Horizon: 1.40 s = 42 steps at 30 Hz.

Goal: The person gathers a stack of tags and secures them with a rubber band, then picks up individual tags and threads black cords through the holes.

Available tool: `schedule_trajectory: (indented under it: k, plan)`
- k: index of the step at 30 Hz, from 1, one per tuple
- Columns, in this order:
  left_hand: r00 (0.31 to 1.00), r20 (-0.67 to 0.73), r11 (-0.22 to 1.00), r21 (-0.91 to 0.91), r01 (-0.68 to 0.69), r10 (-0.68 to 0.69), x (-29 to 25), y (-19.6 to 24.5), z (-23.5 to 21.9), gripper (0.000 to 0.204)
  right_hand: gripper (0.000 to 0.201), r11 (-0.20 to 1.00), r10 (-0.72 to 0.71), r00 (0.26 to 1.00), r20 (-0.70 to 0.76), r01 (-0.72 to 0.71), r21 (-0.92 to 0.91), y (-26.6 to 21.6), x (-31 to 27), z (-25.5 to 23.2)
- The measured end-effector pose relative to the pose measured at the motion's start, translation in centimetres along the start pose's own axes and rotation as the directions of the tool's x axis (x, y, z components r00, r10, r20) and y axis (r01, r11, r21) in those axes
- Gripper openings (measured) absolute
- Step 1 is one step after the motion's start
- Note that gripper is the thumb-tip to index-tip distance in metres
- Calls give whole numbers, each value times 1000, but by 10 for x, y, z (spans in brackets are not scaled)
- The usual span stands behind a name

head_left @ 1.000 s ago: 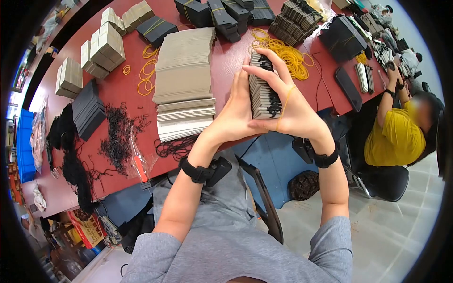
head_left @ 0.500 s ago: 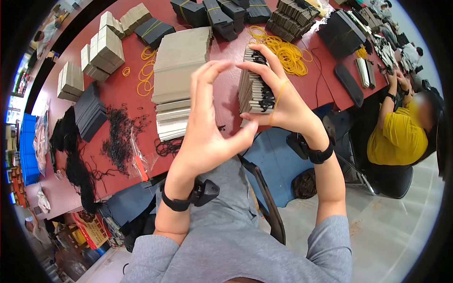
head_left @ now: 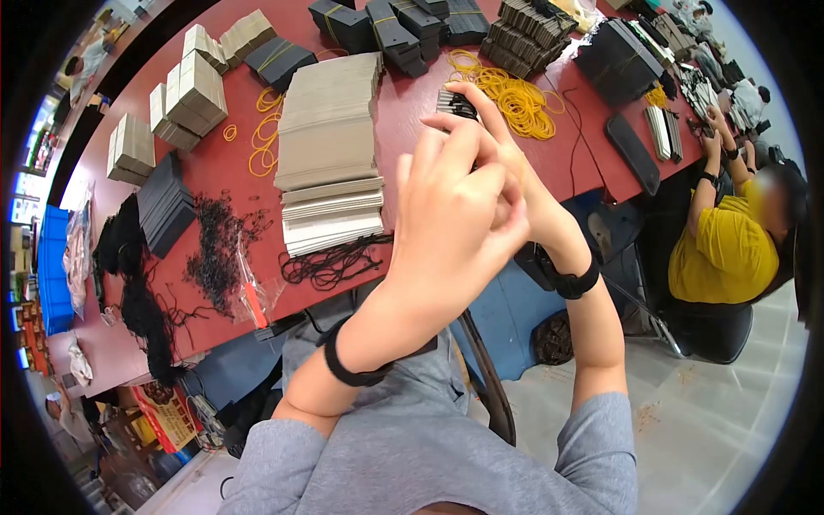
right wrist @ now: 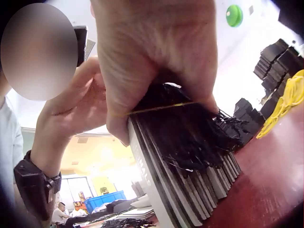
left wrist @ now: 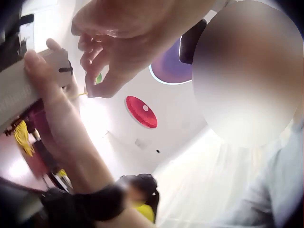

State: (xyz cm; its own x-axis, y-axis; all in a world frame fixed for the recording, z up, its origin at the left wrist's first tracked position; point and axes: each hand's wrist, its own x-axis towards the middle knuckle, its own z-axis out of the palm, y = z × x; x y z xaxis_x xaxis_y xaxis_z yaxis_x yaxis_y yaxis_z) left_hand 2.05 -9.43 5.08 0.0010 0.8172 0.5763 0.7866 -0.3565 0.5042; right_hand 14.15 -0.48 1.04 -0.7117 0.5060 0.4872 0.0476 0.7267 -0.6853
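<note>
My right hand [head_left: 542, 202] grips a stack of grey card tags [right wrist: 154, 178], thumb on one end and fingers on the other. A bunch of black cords [right wrist: 190, 142] sticks out of the stack's side under the palm. A thin yellow rubber band [right wrist: 164, 108] runs across that hand, over the cords. My left hand [head_left: 451, 215] is in front of the right one, covering most of the stack in the head view. Its thumb and fingertip pinch the rubber band [left wrist: 81, 95], drawn out from the right hand, in the left wrist view.
A long row of grey cards [head_left: 326, 129] lies left of the hands. Behind are a pile of yellow rubber bands [head_left: 524, 107] and bundled black cards [head_left: 395, 39]. Loose black clips [head_left: 215, 245] and cords lie at left. Another person [head_left: 725, 245] sits at right.
My left hand left the stack's side, opened away to the left, then came over to the right hand and pinched the rubber band. My right hand keeps hold of the stack.
</note>
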Motion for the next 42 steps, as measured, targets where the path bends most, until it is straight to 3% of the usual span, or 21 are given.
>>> schedule_trajectory:
  k: [1, 3, 4, 6, 7, 10, 13, 14, 16, 18, 20, 22, 26, 28, 33, 35, 36, 37, 38, 40, 42]
  plan:
    - [993, 100, 961, -266, 81, -57, -2, -1, -7, 9, 68, 1000, 1, 1000, 0, -1, 1, -1, 0, 1]
    - [921, 358, 684, -635, 359, -152, -8, 3, -29, 5, 76, 993, 1, 998, -64, -9, -121, -3, 0, 2]
    - [920, 361, 684, -634, 361, -151, -12, 0, -40, 5, 76, 993, 3, 998, -67, -11, -120, -3, 0, 2]
    - [781, 615, 507, -642, 575, -106, -19, -6, -56, 10, 76, 991, -15, 996, -88, 3, -137, -2, -1, 3]
    - [696, 703, 175, -674, 717, -145, -27, -8, -55, 11, 77, 989, -24, 995, -96, 10, -145, -2, 0, 3]
    - [638, 734, 190, -609, 770, -232, -25, -33, -64, 12, 83, 990, -10, 999, -46, 4, -142, -2, 0, 1]
    - [775, 566, 441, -642, 628, -279, -8, -64, -57, 15, 81, 992, 32, 998, -53, -39, -123, -7, -2, 1]
    - [778, 562, 443, -643, 625, -280, -2, -69, -49, 15, 81, 992, 27, 998, -52, -33, -124, -7, -1, 2]
    - [818, 398, 161, -853, 497, -415, 23, -63, -34, 15, 78, 995, 14, 999, -34, -17, -99, -7, 1, 5]
    - [797, 415, -91, -903, 420, -438, 39, -96, -3, 13, 77, 991, 21, 999, -33, -25, -128, -11, 1, 6]
    - [771, 366, -36, -912, 408, -521, 52, -99, 12, 14, 77, 986, 18, 999, -41, -25, -166, -11, 4, 4]
    - [671, 431, -63, -864, 500, -604, 56, -110, 34, 14, 77, 977, 19, 999, -38, -26, -213, -10, 2, 5]
    - [657, 302, 109, -855, 508, -691, 65, -101, 56, 16, 76, 994, 51, 999, -14, -52, -99, -7, 2, 3]
    - [792, 354, 201, -841, 502, -497, 61, -99, 56, 14, 75, 992, 37, 999, -36, -41, -119, -7, 4, 3]
    - [738, 439, 286, -723, 629, -513, 30, -108, 36, 20, 73, 993, 16, 999, -30, -20, -115, -9, 6, 3]
    - [857, 108, 728, -480, 489, -504, 2, -105, 28, 33, 73, 994, 27, 999, -24, -30, -104, -10, 7, 2]
    - [898, 113, 774, -469, 426, -425, -10, -103, 14, 49, 74, 995, 26, 1000, -6, -26, -96, -10, 8, 0]
    - [884, 191, 743, -483, 464, -427, -21, -103, 0, 68, 74, 995, 31, 1000, -2, -32, -93, -10, 8, 0]
    - [889, 188, 748, -485, 454, -417, -28, -94, -7, 68, 74, 995, 39, 999, 1, -39, -87, -11, 8, 0]
    - [890, 402, 707, -565, 426, -215, -39, -78, -11, 92, 75, 993, 52, 999, 16, -50, -107, -13, 8, -2]
    - [874, 445, 708, -554, 439, -194, -34, -74, -5, 102, 76, 990, 61, 998, 33, -57, -128, -15, 10, -4]
